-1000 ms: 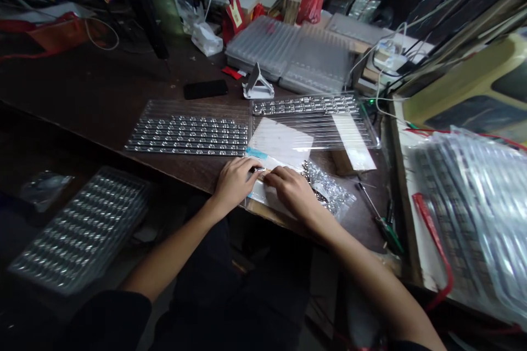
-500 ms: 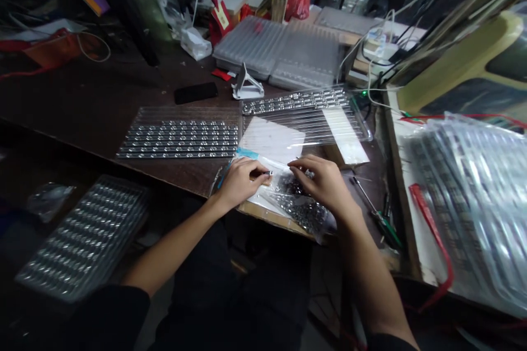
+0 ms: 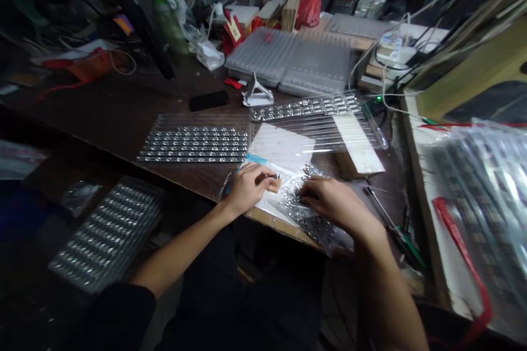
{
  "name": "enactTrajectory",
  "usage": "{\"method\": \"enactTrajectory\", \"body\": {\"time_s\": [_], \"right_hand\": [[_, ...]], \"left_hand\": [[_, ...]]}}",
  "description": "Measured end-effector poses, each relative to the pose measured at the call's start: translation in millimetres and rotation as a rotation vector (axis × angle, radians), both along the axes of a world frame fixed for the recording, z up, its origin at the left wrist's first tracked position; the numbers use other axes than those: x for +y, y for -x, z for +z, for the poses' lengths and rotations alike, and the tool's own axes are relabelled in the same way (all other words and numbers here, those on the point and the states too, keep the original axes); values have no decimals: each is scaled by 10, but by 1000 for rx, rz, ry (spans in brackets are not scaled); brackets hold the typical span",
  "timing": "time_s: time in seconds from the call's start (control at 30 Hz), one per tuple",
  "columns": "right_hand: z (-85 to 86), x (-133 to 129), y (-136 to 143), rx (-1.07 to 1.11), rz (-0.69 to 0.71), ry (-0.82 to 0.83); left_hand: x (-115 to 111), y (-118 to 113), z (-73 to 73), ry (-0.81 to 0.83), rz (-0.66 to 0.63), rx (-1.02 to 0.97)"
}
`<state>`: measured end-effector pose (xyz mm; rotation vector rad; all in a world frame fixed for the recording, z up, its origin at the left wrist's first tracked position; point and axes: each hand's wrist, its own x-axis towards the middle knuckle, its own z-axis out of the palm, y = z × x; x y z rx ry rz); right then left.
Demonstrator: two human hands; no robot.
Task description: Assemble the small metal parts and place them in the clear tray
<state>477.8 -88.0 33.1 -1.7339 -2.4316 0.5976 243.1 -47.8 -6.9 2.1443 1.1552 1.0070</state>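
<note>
My left hand [image 3: 249,186] pinches a small shiny metal part [image 3: 276,176] between thumb and fingers, just above a small tan block [image 3: 273,185]. To its right, my right hand [image 3: 331,199] reaches into a heap of small metal parts [image 3: 294,197] lying on clear plastic. Its fingers are curled, and whatever is between them is hidden. Beneath the heap is a white board [image 3: 267,216] at the table's front edge. Behind my hands lies a white sheet [image 3: 282,145]. A clear ribbed tray [image 3: 193,143] with rows of metal parts sits beyond my left hand.
Another ribbed tray [image 3: 304,107], partly filled, lies at the back, with a white strip [image 3: 358,142] across it. A green-handled screwdriver [image 3: 407,244] is at right. Behind are a black phone [image 3: 209,101] and a white stand [image 3: 257,91]. Stacked filled trays [image 3: 109,230] stand low at left.
My right hand has moved down into the heap of metal parts, its fingers curling. My left hand keeps its pinch on the small part. The whole view has shifted slightly.
</note>
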Motion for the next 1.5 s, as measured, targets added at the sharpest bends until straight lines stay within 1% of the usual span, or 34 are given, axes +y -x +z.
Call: {"method": "enactTrajectory", "body": {"time_s": [0.07,0.13,0.2,0.27,0.33,0.4,0.47,0.53,0.63,0.7,0.77,0.8,0.83,0.9,0.93,1.0,1.03,1.07,1.13,1.17,1.23,1.3,1.4,1.5], "right_hand": [[-27,24,-11,20,1,8],[-56,50,-32,79,4,3],[-73,69,-50,158,10,-9],[-66,78,-57,226,7,-18],[-35,81,-54,279,8,-25],[5,83,-42,337,13,-68],[33,86,-28,396,7,-139],[40,88,-16,433,-12,-195],[18,91,-6,440,-42,-205],[1,91,-5,422,-55,-189],[-3,88,-6,400,-59,-180],[2,85,-7,394,-61,-184],[10,81,-9,393,-72,-196],[31,74,-16,402,-113,-234],[39,72,-23,408,-149,-264],[45,75,-48,430,-242,-341],[42,81,-66,451,-297,-384],[35,89,-88,477,-352,-426],[15,112,-136,533,-454,-495],[3,124,-161,555,-494,-517],[-19,149,-200,583,-544,-537],[-42,169,-221,596,-558,-535],[-78,189,-219,626,-551,-529],[-110,198,-200,678,-546,-541]], "left_hand": [[95,78,68,-5,61,-42],[313,192,162,-34,103,-37],[636,319,255,-90,129,1],[996,429,317,-119,153,71],[1304,505,333,-77,144,149],[1507,544,312,-18,120,251],[1601,555,273,10,109,365],[1627,557,233,1,102,462],[1636,570,214,-27,92,549],[1641,591,244,-32,108,585],[1601,593,309,-38,142,621],[1543,572,349,-55,160,628],[1448,528,390,-83,174,618],[1135,362,460,-146,144,538],[924,242,484,-160,74,470],[447,-45,497,-113,-201,360],[215,-195,486,-91,-317,351],[9,-336,467,-90,-369,368],[-283,-559,415,-70,-362,409],[-365,-630,390,-52,-358,431],[-424,-694,360,-4,-381,450],[-406,-692,363,16,-408,420],[-363,-685,391,33,-453,315],[-343,-733,386,78,-573,258]]}}
